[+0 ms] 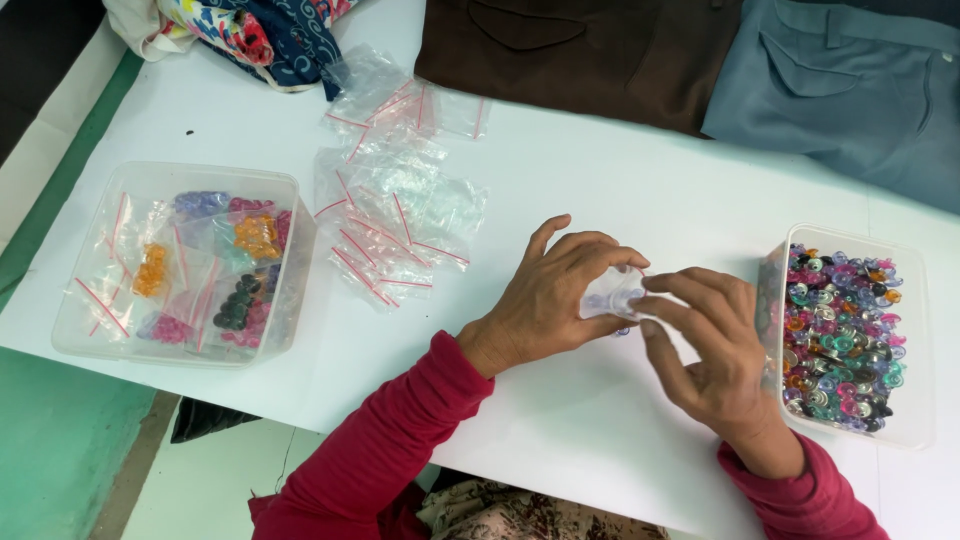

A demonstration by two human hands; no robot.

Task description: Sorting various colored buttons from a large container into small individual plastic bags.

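Both hands meet a little right of the middle of the white counter (560, 170), pinching a small clear plastic bag (612, 296) between them: the left hand (548, 298) grips it with thumb and fingers (590, 250) curled narrow around its left part, while the right hand (712, 345) closes its fingertips on the right edge. The bag looks feather-light, limp and slick, so by my judgement it is best held at its edges or along the sealing strip, pinched firmly because thin film slides (a few small beads seem to sit inside, though that is hard to make out). Its long axis appears to run roughly from 9 to 3 o'clock; which end is the mouth I cannot tell. At 3 o'clock of the hands stands a clear tub of mixed coloured beads (845, 335); at 11 o'clock lies a heap of empty zip bags (395, 205); at 9 o'clock sits a tub of filled bags (185, 262).
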